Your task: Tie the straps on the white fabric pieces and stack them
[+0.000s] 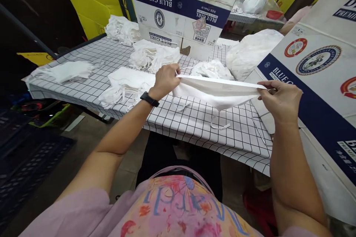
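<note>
White mask (219,90): folded flat, stretched taut between both hands, top seam level. Suspended just above the near edge of the tabletop (194,126), toward its right half. Ear loop (219,124) hanging from the lower edge down toward the grid-patterned cover; contact with the cover not determinable.

Left hand (165,79): fingers clenched on the left end of the mask, pinching the top seam. Black wristband (149,99) on the wrist.

Right hand (279,100): thumb and fingertips pinched on the right end of the same seam, remaining fingers curled.

Loose pile (125,85) of white masks: on the cover just left of the left hand, near the middle of the tabletop.

Second pile (154,55): toward the far edge, behind the left hand. Third pile (122,29): at the far left corner. Flat stack (68,71): by the left edge, well apart from the hands.

Blue Girl carton (178,11): standing at the far edge.

Side carton (314,81): along the right edge, just beside the right hand.

Thin metal tool (258,131): lying near the near right corner, below the right hand.
</note>
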`<state>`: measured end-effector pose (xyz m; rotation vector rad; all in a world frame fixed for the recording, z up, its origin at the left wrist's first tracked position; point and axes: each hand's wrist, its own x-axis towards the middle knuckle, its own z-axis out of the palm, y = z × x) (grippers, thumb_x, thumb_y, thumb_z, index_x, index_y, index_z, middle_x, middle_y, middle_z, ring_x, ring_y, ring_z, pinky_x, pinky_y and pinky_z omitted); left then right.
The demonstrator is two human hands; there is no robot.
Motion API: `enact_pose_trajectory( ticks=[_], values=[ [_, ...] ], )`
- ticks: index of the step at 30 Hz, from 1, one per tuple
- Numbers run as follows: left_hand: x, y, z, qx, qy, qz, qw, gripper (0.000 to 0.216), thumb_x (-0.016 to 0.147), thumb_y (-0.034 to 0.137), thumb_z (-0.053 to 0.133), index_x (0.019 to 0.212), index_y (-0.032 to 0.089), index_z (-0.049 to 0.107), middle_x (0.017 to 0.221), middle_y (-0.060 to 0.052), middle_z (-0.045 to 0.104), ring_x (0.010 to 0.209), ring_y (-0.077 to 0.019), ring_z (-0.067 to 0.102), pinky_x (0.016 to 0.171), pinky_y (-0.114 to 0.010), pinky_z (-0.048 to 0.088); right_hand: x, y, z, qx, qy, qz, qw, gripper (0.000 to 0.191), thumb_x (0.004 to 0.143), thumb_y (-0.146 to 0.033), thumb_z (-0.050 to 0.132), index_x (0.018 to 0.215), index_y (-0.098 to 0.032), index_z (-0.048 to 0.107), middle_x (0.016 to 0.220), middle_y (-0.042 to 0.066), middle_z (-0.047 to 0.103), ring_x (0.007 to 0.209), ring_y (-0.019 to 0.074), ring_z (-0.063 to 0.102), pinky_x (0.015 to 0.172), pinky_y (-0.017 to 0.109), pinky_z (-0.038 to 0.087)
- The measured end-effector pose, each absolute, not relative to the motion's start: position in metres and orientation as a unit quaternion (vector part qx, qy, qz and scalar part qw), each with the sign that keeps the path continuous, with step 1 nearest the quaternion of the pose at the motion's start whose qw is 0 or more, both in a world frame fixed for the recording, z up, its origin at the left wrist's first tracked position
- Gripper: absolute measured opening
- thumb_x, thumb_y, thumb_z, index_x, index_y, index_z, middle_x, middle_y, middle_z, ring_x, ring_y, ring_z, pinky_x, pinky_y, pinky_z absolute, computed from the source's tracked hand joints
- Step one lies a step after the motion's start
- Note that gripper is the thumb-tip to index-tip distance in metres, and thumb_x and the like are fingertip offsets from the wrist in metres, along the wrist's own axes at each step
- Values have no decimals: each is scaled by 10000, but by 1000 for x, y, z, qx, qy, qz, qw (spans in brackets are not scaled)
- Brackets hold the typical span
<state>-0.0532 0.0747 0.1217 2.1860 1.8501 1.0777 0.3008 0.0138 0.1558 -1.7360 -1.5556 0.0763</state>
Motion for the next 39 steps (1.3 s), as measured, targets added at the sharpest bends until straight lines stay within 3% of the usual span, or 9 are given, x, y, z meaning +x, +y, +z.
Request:
enact_pose_trajectory(
  ticks=[4, 8, 13, 16, 21, 25, 29, 32, 39],
  values=[
    [-48, 79, 127, 700, 605, 373, 65, 196, 649, 66, 602, 783, 188, 675, 676, -11, 594, 676, -176, 526, 681, -301, 428, 302, 15, 153, -673, -627, 11, 391, 199, 889, -334, 636, 989, -284, 801, 771, 63, 728, 702, 324, 711, 742, 501, 546],
    [-45, 51, 98, 719, 592, 363, 33, 390, 701, 85, 560, 1050, 203, 687, 628, 21, 550, 604, -167, 503, 608, -279, 376, 297, -9, 113, -651, -629, -63, 420, 324, 872, -268, 581, 1103, -204, 799, 837, 85, 758, 708, 267, 689, 701, 422, 538],
    [-60, -3, 19, 763, 614, 174, 104, 399, 799, 150, 523, 1158, 203, 690, 686, -21, 641, 654, -226, 605, 603, -303, 398, 301, -57, 27, -636, -701, 161, 279, 251, 833, -373, 619, 917, -224, 802, 799, 64, 750, 627, 216, 659, 626, 374, 546],
    [-69, -19, -7, 760, 615, 159, 136, 374, 861, 188, 484, 1171, 211, 690, 769, -37, 696, 719, -237, 654, 660, -311, 452, 305, -73, 2, -644, -691, 203, 258, 298, 854, -449, 651, 977, -225, 803, 819, 63, 731, 650, 209, 661, 630, 366, 549],
    [-80, -16, 8, 766, 589, 140, 216, 337, 898, 306, 536, 1198, 232, 669, 804, -18, 695, 744, -220, 654, 675, -305, 458, 307, -56, 9, -667, -663, 162, 299, 348, 899, -486, 631, 1017, -200, 791, 939, 88, 737, 686, 197, 662, 659, 362, 560],
    [-80, -4, 41, 807, 523, 85, 259, 516, 854, 541, 678, 1257, 221, 647, 1030, -62, 691, 966, -270, 654, 793, -349, 492, 309, -20, 13, -665, -676, 159, 276, 351, 937, -459, 572, 1062, -208, 784, 1023, 100, 716, 799, 221, 673, 710, 373, 568],
    [-54, 24, 50, 836, 499, 115, 197, 338, 969, 401, 539, 1214, 195, 648, 1201, -103, 641, 1170, -306, 571, 994, -444, 447, 310, 14, 3, -647, -712, 168, 217, 365, 947, -408, 538, 1173, -225, 759, 1149, 132, 648, 1049, 299, 657, 883, 446, 563],
    [-27, 53, 37, 850, 480, 77, 202, 313, 970, 278, 492, 1239, 188, 623, 1283, -119, 591, 1238, -322, 513, 1030, -501, 396, 312, 32, -3, -632, -733, 172, 184, 330, 944, -338, 507, 1142, -234, 750, 1166, 145, 612, 1212, 348, 577, 1024, 515, 500],
    [-4, 86, 22, 867, 442, 34, 226, 206, 843, 182, 566, 1033, 169, 643, 1129, -117, 664, 1185, -341, 512, 967, -497, 343, 323, 41, 8, -598, -763, 230, 85, 240, 841, -276, 579, 1037, -239, 711, 1158, 131, 569, 1157, 328, 552, 1004, 505, 489]
  ],
)
